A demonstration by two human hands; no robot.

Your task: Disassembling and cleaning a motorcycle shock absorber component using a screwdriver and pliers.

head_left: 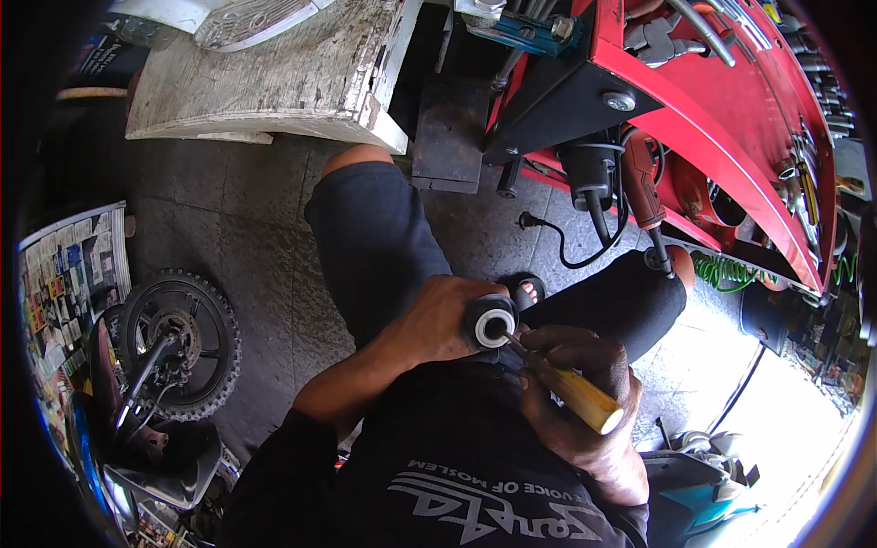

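My left hand (438, 320) is wrapped round a black cylindrical part (471, 321), held above my lap with its end facing up. A pale ring on that end surrounds a dark round hole. From the right, my right hand (585, 402) grips a screwdriver (575, 388) with a yellowish handle. The screwdriver's thin metal shaft slants up and left to the rim of the hole. Whether its tip is inside the hole or only against the edge, I cannot tell. My palm and the left fingers hide most of the black part's body.
A worn whitish wooden bench (265, 82) stands at the far left, beside a dark metal block (449, 137). The red tool cart (713, 137) at far right carries hand tools and a corded power tool (642, 187). A motorbike wheel (183, 347) is at left.
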